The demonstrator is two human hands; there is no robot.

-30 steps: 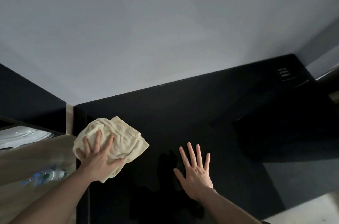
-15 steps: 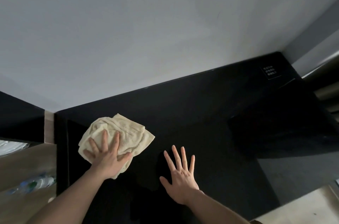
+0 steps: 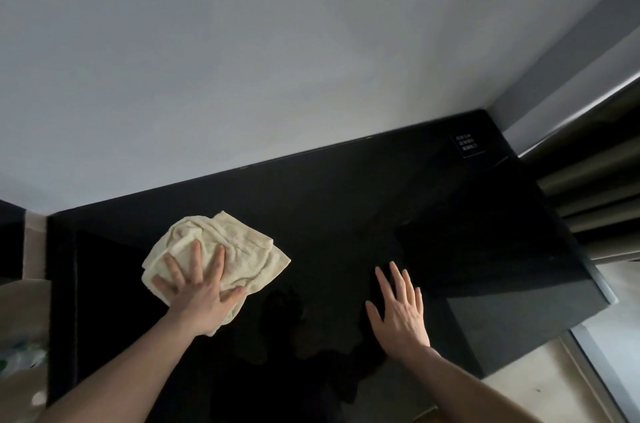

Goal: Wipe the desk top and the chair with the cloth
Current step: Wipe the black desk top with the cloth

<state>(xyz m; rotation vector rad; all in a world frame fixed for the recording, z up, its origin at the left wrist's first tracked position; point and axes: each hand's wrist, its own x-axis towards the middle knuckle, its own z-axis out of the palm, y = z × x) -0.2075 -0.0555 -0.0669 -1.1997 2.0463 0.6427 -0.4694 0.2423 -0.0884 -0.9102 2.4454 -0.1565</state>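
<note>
Both hands flat: L hand [image 3: 199,298] on cloth [image 3: 221,249], R hand [image 3: 398,311] on desk top [image 3: 329,214].

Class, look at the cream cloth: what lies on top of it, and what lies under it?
On the cloth the left hand presses flat. Under it lies the black desk top; the covered part cannot be seen.

The cloth [image 3: 221,253] is soft, cream terry fabric, rumpled and matt. The table [image 3: 346,201] has a smooth black top, glossy enough to give dim reflections. The wall [image 3: 277,59] behind is smooth, matt and pale grey.
</note>
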